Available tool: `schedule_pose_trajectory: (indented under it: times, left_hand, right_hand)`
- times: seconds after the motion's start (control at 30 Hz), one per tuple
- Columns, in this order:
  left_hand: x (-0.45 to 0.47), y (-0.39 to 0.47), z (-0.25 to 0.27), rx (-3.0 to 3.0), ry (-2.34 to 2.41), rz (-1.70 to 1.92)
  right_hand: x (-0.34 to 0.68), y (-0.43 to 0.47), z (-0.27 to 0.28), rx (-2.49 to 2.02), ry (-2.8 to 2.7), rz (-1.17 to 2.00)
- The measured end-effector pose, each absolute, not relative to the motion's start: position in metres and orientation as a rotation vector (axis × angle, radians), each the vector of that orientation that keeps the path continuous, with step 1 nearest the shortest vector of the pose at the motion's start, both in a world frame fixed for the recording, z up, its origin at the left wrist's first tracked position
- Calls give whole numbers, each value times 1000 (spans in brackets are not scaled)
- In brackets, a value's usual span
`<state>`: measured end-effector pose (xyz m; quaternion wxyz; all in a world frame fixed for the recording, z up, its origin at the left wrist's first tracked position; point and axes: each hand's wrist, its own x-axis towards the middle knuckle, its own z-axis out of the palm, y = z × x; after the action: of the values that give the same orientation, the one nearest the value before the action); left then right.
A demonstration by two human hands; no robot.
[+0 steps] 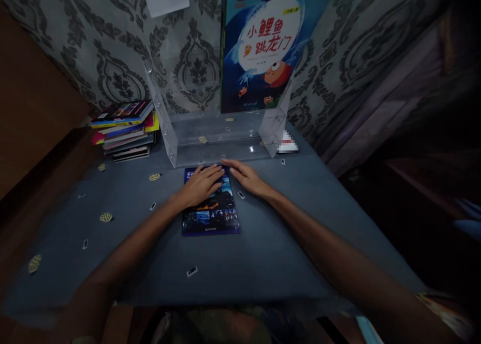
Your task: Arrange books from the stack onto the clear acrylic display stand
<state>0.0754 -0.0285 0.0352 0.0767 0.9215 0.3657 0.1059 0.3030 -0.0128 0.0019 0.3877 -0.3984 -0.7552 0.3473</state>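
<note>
Dark-covered book [210, 221]: lies flat on the desk [285, 264], just in front of the clear rack [169, 143], its upper edge near the rack's front; pushed further that way, it could bump the rack and shift it.
Left hand [203, 186]: spread flat over the upper part of the cover, palm down, not gripping; uneven pressure could make the book slide or turn on the cloth-like surface.
Right hand [246, 177]: fingers stretched out and close together at the upper right corner, closed on nothing; whether it touches the edge I cannot tell. A hasty pinch there might lift only the cover or bend the corner.
Clear rack: stands behind the book, see-through and easy to misjudge in this dim light, so knuckles could knock its front edge.
Tall blue book [259, 48]: upright at the rack's right side; a jolt to the rack might tip or slide it.
Book stack [128, 133]: left of the rack, its layers unevenly aligned; a nudge from the rack's side panel could send the upper ones slipping.
</note>
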Motion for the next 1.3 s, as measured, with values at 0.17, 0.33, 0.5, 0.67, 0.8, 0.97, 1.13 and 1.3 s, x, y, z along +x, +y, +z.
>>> schedule_pose_trajectory:
  times: [0.17, 0.33, 0.5, 0.67, 0.8, 0.97, 1.13, 1.3]
  left_hand:
    - [80, -26, 37, 2770, 1083, 293]
    - [79, -29, 34, 2808, 1054, 320]
    - [80, -30, 34, 2837, 1052, 353]
    - [83, -39, 35, 2878, 1059, 367]
    - [86, -49, 33, 2853, 1093, 397]
    - [86, -46, 32, 2816, 1100, 370]
    - [87, -37, 33, 2801, 1124, 373]
    - [88, -34, 33, 2822, 1145, 363]
  right_hand:
    - [304, -13, 3, -996, -1934, 862]
    - [304, -15, 2, -1019, -1929, 823]
    - [302, -21, 4, -1023, -1985, 713]
    - [302, -26, 5, -1057, -2014, 655]
    - [302, -29, 4, -1066, -2017, 622]
    - [301, -30, 2, -1065, -2019, 604]
    - [302, -28, 0, -1060, -2023, 617]
    - [303, -25, -5, -1052, -2022, 603]
